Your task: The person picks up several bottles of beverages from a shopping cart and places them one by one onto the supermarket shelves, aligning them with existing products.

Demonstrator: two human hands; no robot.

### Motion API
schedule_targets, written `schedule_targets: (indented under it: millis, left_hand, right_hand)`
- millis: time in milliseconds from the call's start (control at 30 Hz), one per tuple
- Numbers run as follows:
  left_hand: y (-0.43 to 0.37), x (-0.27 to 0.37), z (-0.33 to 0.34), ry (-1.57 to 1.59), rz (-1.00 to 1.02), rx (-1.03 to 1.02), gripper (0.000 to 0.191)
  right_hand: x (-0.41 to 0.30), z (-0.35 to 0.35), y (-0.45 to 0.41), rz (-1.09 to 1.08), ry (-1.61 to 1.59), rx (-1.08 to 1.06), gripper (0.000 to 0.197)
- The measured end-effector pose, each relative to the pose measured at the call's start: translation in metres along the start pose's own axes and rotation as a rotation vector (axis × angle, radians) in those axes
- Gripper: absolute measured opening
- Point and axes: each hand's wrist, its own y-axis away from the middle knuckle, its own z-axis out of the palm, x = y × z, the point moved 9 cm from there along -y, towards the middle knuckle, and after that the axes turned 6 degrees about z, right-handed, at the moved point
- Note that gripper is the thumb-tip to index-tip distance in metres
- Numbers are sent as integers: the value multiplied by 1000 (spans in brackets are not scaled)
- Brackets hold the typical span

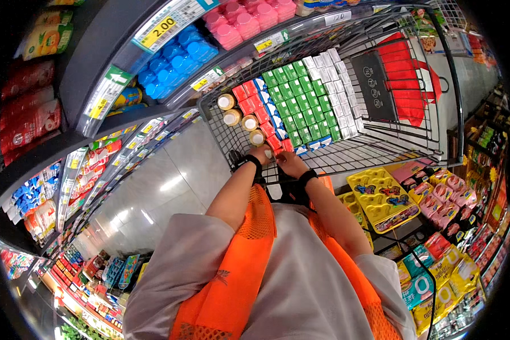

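A wire shopping cart (340, 155) stands before me, holding rows of small red boxes (261, 115), green boxes (299, 110) and white boxes (338, 91), with blue-and-white ones between. Several bottles with white caps (250, 123) stand at the cart's left end. My left hand (261, 154) is at the near-left corner of the load, beside the lowest bottle, with a white-capped top showing by its fingers; its grip is unclear. Close to its right, my right hand (292, 163) has bent fingers at the nearest red boxes. Whether it holds one cannot be told.
Shelves with blue-capped bottles (182, 59) and pink bottles (246, 21) run along the cart's far side. A red bag (401, 80) lies at its right end. Yellow trays (380, 197) and snack packs (442, 280) stand at the right. Tiled floor (157, 182) shows at the left.
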Motion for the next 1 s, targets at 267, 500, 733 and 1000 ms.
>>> schedule_targets:
  millis: [267, 500, 733, 1000]
  left_hand:
    - [-22, -34, 28, -138, -400, 133, 48]
    - [99, 82, -119, -112, 228, 214, 33]
    - [302, 197, -293, 184, 652, 296, 34]
    - [433, 224, -368, 695, 980, 651, 59]
  right_hand:
    - [-18, -21, 23, 47, -83, 5, 28]
    - [-16, -42, 18, 132, -287, 141, 43]
    - [-210, -34, 97, 60, -1025, -499, 59]
    - [-380, -37, 194, -455, -1087, -810, 79]
